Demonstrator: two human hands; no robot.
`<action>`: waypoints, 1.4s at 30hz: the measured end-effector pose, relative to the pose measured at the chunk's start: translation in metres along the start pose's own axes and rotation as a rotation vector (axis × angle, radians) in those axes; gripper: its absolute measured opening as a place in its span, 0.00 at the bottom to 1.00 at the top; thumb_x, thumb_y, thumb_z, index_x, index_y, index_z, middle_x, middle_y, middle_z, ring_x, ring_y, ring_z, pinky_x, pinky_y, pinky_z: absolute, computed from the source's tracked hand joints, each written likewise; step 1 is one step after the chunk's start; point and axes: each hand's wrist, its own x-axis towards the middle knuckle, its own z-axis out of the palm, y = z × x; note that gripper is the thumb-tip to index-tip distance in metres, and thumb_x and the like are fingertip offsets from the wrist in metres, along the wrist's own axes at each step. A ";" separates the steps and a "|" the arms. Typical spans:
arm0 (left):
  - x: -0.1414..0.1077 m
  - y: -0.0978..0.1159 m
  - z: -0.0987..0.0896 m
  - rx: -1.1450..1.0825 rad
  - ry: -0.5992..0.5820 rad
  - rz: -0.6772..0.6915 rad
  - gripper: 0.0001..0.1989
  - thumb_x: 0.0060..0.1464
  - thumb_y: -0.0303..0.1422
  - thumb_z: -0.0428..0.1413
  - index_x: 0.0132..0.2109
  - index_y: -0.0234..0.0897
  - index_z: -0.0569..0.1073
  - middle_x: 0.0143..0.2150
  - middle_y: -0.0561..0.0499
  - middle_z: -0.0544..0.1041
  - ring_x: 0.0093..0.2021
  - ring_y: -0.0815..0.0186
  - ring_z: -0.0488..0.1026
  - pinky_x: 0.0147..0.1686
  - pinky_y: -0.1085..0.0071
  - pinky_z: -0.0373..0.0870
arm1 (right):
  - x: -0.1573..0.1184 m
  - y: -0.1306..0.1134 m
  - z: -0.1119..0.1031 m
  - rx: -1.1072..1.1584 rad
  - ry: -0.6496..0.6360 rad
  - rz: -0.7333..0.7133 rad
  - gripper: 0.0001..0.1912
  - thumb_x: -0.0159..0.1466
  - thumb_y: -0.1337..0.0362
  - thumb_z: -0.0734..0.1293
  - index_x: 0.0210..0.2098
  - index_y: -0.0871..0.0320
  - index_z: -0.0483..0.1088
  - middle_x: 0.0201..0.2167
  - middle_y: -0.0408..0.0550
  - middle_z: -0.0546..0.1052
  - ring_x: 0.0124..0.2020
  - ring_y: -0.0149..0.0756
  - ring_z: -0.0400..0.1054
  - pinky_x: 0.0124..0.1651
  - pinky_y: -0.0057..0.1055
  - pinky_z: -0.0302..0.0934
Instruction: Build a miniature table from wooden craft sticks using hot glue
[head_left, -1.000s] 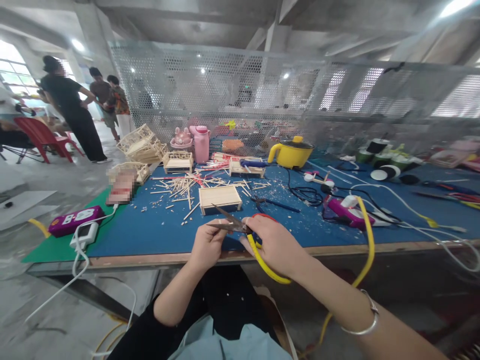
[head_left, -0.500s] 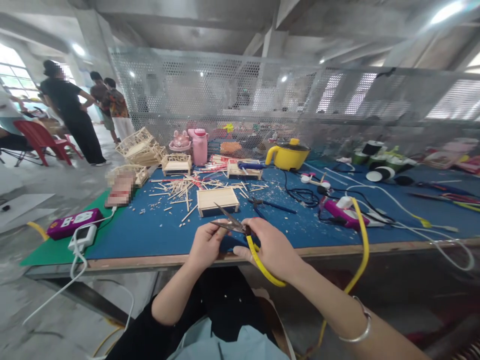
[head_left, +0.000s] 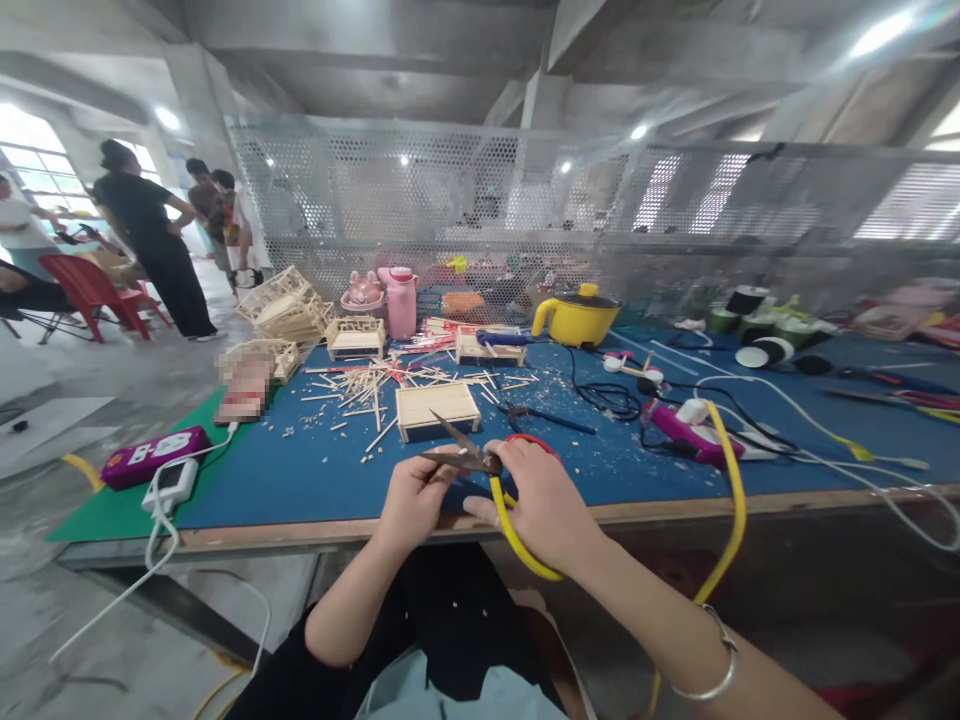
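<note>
My right hand [head_left: 538, 500] is wrapped round the yellow and red handles of a pair of scissors [head_left: 471, 460]. The scissor blades stand apart and point left over the front of the table. Fingers pinched, my left hand [head_left: 409, 500] is right at the lower blade; whatever it holds is too small and hidden to make out. Just beyond the blades rests a little wooden bed-like frame [head_left: 438, 408] with a flat top. Loose thin wooden sticks [head_left: 367, 388] lie in a pile behind it to the left.
More small wooden frames [head_left: 355, 338] stand further back, near a pink bottle [head_left: 401, 303] and a yellow electric pot [head_left: 581, 318]. Blue-handled pliers [head_left: 551, 416] lie right of centre. Purple power strips [head_left: 154, 456] and cables sit at both sides. Several people stand at the far left.
The view has shifted slightly. The scissors have turned a little in my right hand, so the red handle now shows. Both hands stay close together at the blades.
</note>
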 end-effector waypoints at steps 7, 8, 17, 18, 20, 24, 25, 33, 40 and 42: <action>0.001 -0.001 0.001 -0.002 0.024 -0.003 0.12 0.56 0.36 0.54 0.32 0.35 0.79 0.32 0.50 0.81 0.36 0.63 0.76 0.40 0.71 0.70 | 0.000 -0.002 -0.001 0.139 -0.031 0.045 0.23 0.54 0.52 0.70 0.44 0.57 0.66 0.39 0.51 0.72 0.41 0.43 0.66 0.45 0.40 0.60; 0.001 0.000 0.001 -0.003 0.018 0.003 0.11 0.55 0.35 0.55 0.33 0.35 0.80 0.34 0.50 0.82 0.37 0.63 0.76 0.41 0.71 0.70 | 0.000 -0.002 -0.001 0.150 -0.032 0.044 0.23 0.55 0.52 0.70 0.45 0.57 0.66 0.39 0.51 0.72 0.42 0.43 0.66 0.45 0.40 0.60; -0.001 0.004 0.001 -0.069 0.030 -0.021 0.10 0.54 0.34 0.57 0.41 0.37 0.81 0.39 0.50 0.82 0.42 0.60 0.77 0.44 0.69 0.70 | 0.000 -0.005 0.002 0.157 -0.008 0.043 0.24 0.55 0.51 0.70 0.47 0.57 0.65 0.42 0.53 0.71 0.44 0.45 0.65 0.47 0.42 0.59; 0.000 0.003 0.001 -0.072 0.040 -0.023 0.10 0.53 0.34 0.57 0.40 0.38 0.81 0.39 0.50 0.82 0.41 0.60 0.77 0.44 0.69 0.71 | 0.000 -0.005 0.002 0.148 -0.005 0.037 0.24 0.55 0.51 0.70 0.46 0.57 0.65 0.43 0.53 0.71 0.45 0.46 0.65 0.47 0.42 0.59; 0.000 0.003 0.001 -0.071 0.056 -0.021 0.10 0.53 0.34 0.58 0.40 0.38 0.81 0.39 0.50 0.82 0.41 0.60 0.77 0.43 0.69 0.71 | 0.000 -0.007 0.001 0.136 -0.006 0.028 0.24 0.55 0.51 0.69 0.46 0.57 0.65 0.42 0.53 0.72 0.45 0.46 0.65 0.48 0.43 0.58; -0.001 0.001 0.001 -0.058 0.100 -0.009 0.09 0.52 0.33 0.59 0.39 0.39 0.81 0.38 0.50 0.82 0.40 0.61 0.78 0.43 0.70 0.71 | 0.001 -0.011 0.000 0.130 -0.021 0.041 0.27 0.54 0.50 0.70 0.47 0.58 0.64 0.41 0.53 0.72 0.44 0.46 0.65 0.47 0.44 0.58; -0.001 0.000 0.001 -0.060 0.116 -0.007 0.08 0.51 0.33 0.59 0.38 0.39 0.81 0.38 0.50 0.82 0.40 0.62 0.78 0.43 0.70 0.71 | 0.001 -0.012 0.000 0.130 -0.023 0.044 0.28 0.53 0.50 0.71 0.48 0.58 0.64 0.42 0.53 0.72 0.44 0.47 0.65 0.47 0.44 0.58; -0.002 -0.002 0.001 -0.042 0.177 0.027 0.07 0.50 0.33 0.60 0.37 0.40 0.82 0.35 0.50 0.82 0.36 0.64 0.76 0.40 0.71 0.70 | -0.001 -0.016 -0.001 0.124 -0.032 0.060 0.29 0.54 0.50 0.70 0.50 0.59 0.63 0.43 0.54 0.72 0.45 0.48 0.64 0.48 0.45 0.57; -0.003 -0.005 0.001 -0.088 0.183 0.032 0.08 0.50 0.31 0.59 0.37 0.39 0.82 0.32 0.49 0.80 0.36 0.64 0.74 0.39 0.70 0.70 | -0.002 -0.014 -0.002 0.105 -0.049 0.033 0.30 0.54 0.50 0.69 0.51 0.59 0.63 0.47 0.56 0.71 0.48 0.50 0.63 0.49 0.47 0.56; -0.003 -0.004 0.001 -0.095 0.175 0.032 0.08 0.50 0.31 0.59 0.37 0.39 0.82 0.32 0.49 0.81 0.35 0.64 0.74 0.40 0.70 0.69 | -0.002 -0.013 -0.003 0.123 -0.052 0.032 0.30 0.53 0.51 0.70 0.51 0.58 0.63 0.47 0.56 0.71 0.48 0.50 0.63 0.49 0.47 0.56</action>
